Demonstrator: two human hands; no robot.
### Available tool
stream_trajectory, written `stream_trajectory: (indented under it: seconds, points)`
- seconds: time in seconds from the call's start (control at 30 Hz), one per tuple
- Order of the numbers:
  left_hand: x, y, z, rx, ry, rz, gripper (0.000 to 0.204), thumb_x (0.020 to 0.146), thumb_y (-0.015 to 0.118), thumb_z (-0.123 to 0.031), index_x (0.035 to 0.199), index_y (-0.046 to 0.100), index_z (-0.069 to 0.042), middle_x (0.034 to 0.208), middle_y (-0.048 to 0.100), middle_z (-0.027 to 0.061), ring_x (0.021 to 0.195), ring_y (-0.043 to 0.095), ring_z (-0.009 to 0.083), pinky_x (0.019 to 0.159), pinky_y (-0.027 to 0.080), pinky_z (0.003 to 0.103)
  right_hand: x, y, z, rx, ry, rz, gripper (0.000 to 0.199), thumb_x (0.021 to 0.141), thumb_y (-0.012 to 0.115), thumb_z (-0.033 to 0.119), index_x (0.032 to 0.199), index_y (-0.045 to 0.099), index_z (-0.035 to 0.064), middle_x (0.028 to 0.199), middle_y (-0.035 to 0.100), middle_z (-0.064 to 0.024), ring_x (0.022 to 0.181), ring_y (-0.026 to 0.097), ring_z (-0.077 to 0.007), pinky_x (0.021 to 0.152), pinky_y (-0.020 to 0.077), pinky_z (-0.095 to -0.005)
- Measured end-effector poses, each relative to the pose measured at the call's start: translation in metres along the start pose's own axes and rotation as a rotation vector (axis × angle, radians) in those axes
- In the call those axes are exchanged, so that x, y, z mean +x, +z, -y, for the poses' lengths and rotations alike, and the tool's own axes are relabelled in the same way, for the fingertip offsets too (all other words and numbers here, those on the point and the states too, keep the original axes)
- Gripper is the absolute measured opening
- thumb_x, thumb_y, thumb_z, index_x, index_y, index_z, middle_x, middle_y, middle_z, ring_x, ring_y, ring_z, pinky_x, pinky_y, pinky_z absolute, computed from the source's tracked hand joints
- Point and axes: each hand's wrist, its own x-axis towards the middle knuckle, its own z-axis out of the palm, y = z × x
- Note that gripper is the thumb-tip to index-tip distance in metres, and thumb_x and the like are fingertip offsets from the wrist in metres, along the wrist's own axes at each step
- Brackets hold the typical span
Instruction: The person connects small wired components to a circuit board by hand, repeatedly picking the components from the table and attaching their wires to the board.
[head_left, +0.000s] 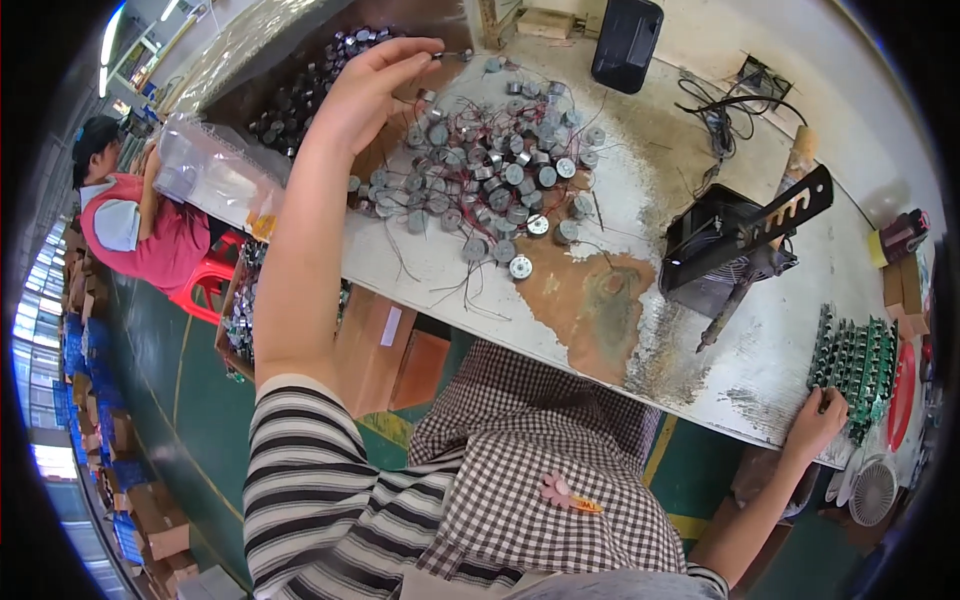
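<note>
My left hand (375,90) reaches over the far left of the table, thumb and fingers brought together around something small and dark that I cannot make out. Below and right of it spreads a heap of small round silver motors (500,185) with thin red and dark wires. At the table's right edge, my right hand (815,430) has its fingers curled around a small dark thing, too small to name. It rests beside the rows of green circuit boards (860,370). Between the hands stands a black metal holder (715,240) with a slotted arm; a soldering iron (728,310) points down from it.
An open box of dark motors (300,110) stands at the far left, beside clear plastic bags (215,170). At the back are a black tray (627,45) and tangled cables (725,120). A small fan (873,492) is at lower right. A co-worker (140,215) sits at left.
</note>
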Motion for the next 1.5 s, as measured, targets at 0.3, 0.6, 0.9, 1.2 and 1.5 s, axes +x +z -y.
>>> stream_trajectory:
  seconds: [0.3, 0.6, 0.9, 1.2, 1.5]
  points:
    - [-0.053, 0.033, 0.026, 0.898, -0.014, 0.023, 0.054, 0.075, 0.071, -0.033, 0.119, 0.059, -0.004, 0.114, 0.06, 0.0191, 0.102, 0.059, 0.0297, 0.09, 0.046, 0.036, -0.009, -0.027, 0.025, 0.329, 0.047, -0.21, 0.016, 0.09, 0.06, 0.011, 0.101, 0.06, -0.0009, 0.09, 0.06, -0.0067, 0.072, 0.056, -0.0131, 0.059, 0.0455, -0.0241]
    - [-0.001, 0.074, 0.088, 0.68, 0.113, -0.04, 0.027, 0.07, 0.064, -0.013, 0.096, 0.062, -0.006, 0.083, 0.064, 0.0084, 0.077, 0.061, 0.0243, 0.07, 0.048, 0.034, -0.044, -0.04, 0.139, 0.963, 0.499, 0.098, 0.005, 0.089, 0.059, 0.005, 0.092, 0.057, 0.0011, 0.078, 0.054, -0.001, 0.063, 0.049, -0.0069, 0.052, 0.0416, -0.0209]
    - [0.009, 0.062, 0.033, 0.304, 0.029, 0.0, 0.029, 0.078, 0.063, -0.006, 0.106, 0.058, 0.0, 0.088, 0.059, 0.0007, 0.084, 0.055, 0.0075, 0.078, 0.044, 0.022, -0.062, -0.054, 0.187, 0.739, -0.28, 0.102, 0.023, 0.077, 0.057, -0.011, 0.099, 0.055, -0.0043, 0.096, 0.057, -0.0203, 0.079, 0.059, -0.0341, 0.068, 0.049, -0.0371]
    - [0.006, 0.137, 0.035, 0.823, 0.626, 0.027, 0.013, 0.075, 0.068, -0.018, 0.083, 0.071, -0.008, 0.084, 0.061, 0.0114, 0.086, 0.056, 0.0324, 0.079, 0.046, 0.04, -0.064, -0.053, 0.188, 0.813, -0.426, 0.01, 0.027, 0.068, 0.061, -0.013, 0.093, 0.061, -0.0027, 0.085, 0.06, -0.0145, 0.065, 0.057, -0.0267, 0.057, 0.0473, -0.0328]
    - [0.039, 0.164, 0.082, 0.777, 0.404, 0.015, 0.027, 0.075, 0.069, -0.025, 0.077, 0.068, 0.002, 0.087, 0.062, 0.0177, 0.077, 0.061, 0.0324, 0.072, 0.049, 0.04, -0.056, -0.079, 0.201, 0.964, -0.307, 0.282, 0.008, 0.079, 0.059, -0.002, 0.085, 0.054, -0.0014, 0.089, 0.061, -0.0183, 0.069, 0.057, -0.0307, 0.062, 0.0462, -0.0358]
